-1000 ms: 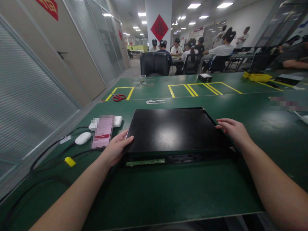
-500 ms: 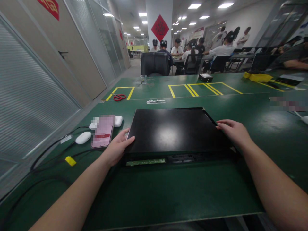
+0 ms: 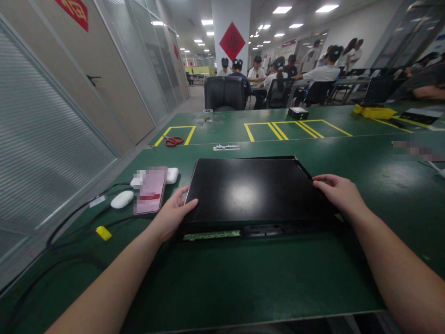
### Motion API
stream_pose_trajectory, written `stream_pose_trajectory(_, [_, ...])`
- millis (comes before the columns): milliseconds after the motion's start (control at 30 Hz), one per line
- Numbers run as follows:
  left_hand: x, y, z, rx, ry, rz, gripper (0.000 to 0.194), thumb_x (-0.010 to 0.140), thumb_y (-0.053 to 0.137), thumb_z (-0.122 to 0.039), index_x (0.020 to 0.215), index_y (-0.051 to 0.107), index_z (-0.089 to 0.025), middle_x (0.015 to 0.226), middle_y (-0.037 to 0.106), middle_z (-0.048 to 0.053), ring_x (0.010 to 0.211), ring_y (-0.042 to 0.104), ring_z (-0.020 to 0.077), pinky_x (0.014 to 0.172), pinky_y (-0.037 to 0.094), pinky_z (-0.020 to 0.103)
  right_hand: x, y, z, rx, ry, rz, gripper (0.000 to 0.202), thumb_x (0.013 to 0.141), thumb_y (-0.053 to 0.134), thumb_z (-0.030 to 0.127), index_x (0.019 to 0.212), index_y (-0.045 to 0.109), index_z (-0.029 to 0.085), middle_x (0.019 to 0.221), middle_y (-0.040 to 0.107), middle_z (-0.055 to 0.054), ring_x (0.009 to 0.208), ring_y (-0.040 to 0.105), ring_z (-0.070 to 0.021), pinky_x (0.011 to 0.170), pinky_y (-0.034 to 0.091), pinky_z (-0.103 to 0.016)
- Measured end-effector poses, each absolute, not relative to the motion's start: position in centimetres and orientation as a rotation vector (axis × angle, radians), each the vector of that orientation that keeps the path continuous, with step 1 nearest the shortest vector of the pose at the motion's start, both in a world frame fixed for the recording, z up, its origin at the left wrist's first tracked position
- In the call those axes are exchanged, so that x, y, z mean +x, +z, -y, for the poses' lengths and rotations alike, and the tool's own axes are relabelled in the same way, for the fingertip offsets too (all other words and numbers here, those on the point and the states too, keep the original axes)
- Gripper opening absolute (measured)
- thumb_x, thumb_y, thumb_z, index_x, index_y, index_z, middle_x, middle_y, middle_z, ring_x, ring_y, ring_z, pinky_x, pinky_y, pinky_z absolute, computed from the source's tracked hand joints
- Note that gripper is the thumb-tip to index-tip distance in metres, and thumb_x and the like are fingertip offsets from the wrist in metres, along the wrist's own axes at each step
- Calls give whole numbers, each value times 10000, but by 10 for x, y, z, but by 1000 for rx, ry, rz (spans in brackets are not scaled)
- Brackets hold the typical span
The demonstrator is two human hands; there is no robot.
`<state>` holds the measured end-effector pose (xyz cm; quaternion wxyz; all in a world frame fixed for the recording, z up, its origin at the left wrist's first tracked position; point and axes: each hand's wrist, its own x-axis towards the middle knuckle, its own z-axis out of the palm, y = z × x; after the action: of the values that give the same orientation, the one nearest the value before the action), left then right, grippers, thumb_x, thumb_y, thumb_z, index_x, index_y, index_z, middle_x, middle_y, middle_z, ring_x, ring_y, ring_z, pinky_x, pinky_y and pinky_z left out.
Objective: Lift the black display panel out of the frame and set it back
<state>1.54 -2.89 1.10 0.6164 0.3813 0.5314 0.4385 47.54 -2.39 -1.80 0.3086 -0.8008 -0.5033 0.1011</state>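
A glossy black panel (image 3: 243,190) lies over a black frame on the green table (image 3: 257,283). Its near edge leaves a green circuit strip (image 3: 212,235) and dark parts of the frame showing. My left hand (image 3: 175,208) grips the panel's left edge, thumb on top and fingers at the side. At the right edge, my right hand (image 3: 335,189) has its thumb and fingertips pressed together at the rim; whether they hold the panel or the frame beneath is unclear.
Left of the panel are a phone (image 3: 151,190), a white mouse (image 3: 122,199), black cables and a yellow piece (image 3: 104,233). Farther back lie red scissors (image 3: 174,141), white scraps (image 3: 226,147), a plastic cup (image 3: 207,115) and a black box (image 3: 298,112). Several people sit beyond.
Both hands keep nearly the same places at the panel's edges. The whole view has shifted very slightly.
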Motion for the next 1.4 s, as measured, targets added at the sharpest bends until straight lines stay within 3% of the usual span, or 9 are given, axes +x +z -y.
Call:
stream_pose_trajectory(200, [14, 10, 30, 899, 1003, -1209, 775, 820, 831, -65, 1510, 488, -144, 1157, 816, 163, 1022, 809, 296, 918, 653, 370, 476, -23, 25, -2057, 189, 1400, 296, 751, 663, 483, 882, 824, 273, 738, 764, -64, 694, 692, -272, 622, 483, -374])
stream_pose_trajectory(367, [17, 13, 32, 898, 993, -1254, 814, 866, 776, -42, 1581, 410, -176, 1170, 818, 145, 1024, 810, 279, 868, 666, 335, 475, -22, 26, -2091, 198, 1394, 289, 753, 663, 480, 883, 824, 278, 792, 776, -74, 746, 706, -282, 644, 490, -375])
stream_pose_trajectory(867, [15, 13, 32, 915, 981, -1256, 645, 835, 811, -46, 1406, 530, -157, 1134, 819, 154, 1041, 805, 290, 889, 657, 358, 480, -24, 25, -2104, 184, 1414, 258, 757, 657, 456, 847, 821, 278, 760, 759, -74, 736, 700, -284, 679, 512, -394])
stream_pose_trajectory(1400, [13, 9, 31, 948, 988, -1232, 656, 763, 873, -98, 1337, 560, -164, 1078, 827, 134, 1024, 807, 305, 888, 658, 371, 481, -25, 24, -2116, 173, 1433, 242, 766, 655, 453, 826, 814, 279, 787, 767, -77, 774, 711, -298, 689, 516, -399])
